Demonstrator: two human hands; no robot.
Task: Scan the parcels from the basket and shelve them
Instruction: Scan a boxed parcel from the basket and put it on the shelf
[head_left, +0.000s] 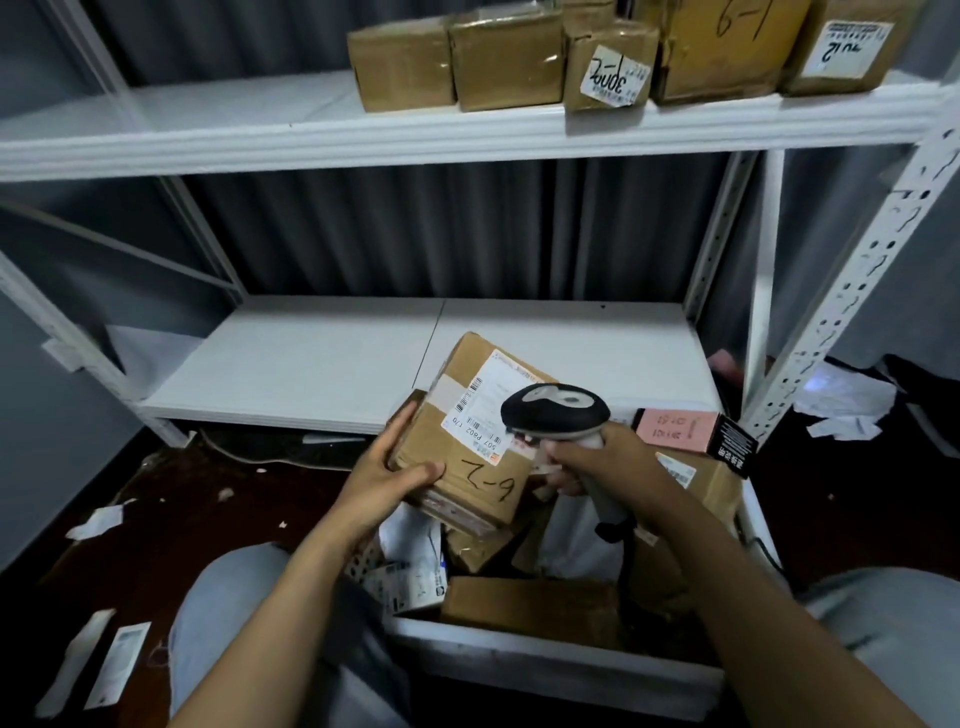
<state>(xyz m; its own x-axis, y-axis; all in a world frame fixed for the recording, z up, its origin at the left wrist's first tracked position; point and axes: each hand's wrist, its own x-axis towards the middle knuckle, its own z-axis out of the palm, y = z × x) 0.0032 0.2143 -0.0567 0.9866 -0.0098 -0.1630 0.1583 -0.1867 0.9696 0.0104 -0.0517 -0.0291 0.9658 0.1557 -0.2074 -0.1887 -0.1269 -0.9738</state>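
White steel shelving (467, 140) fills the view against a grey corrugated wall; its lower board (311, 364) is bare, while the upper board carries a row of brown taped cartons (509, 57) toward its right end.

Brown cardboard parcel marked "6-2" (467, 441) is held above the white basket (545, 660), in front of the lower board's front edge. Left hand (384, 475) is closed on the parcel's near-left corner, thumb on top, fingers wrapped at the side. Right hand (597, 457) is wrapped round the handle of a black-and-grey barcode scanner (553, 410), head over the white shipping label (488, 400).

Judgement: stiff, light carton; tape slick, so grip by corners or edges.

Basket contents partly hidden by forearms; count unclear. Pink box (675, 426) sits at the basket's far-right corner. Label print too small to read fully. Scanner trigger finger not visible.
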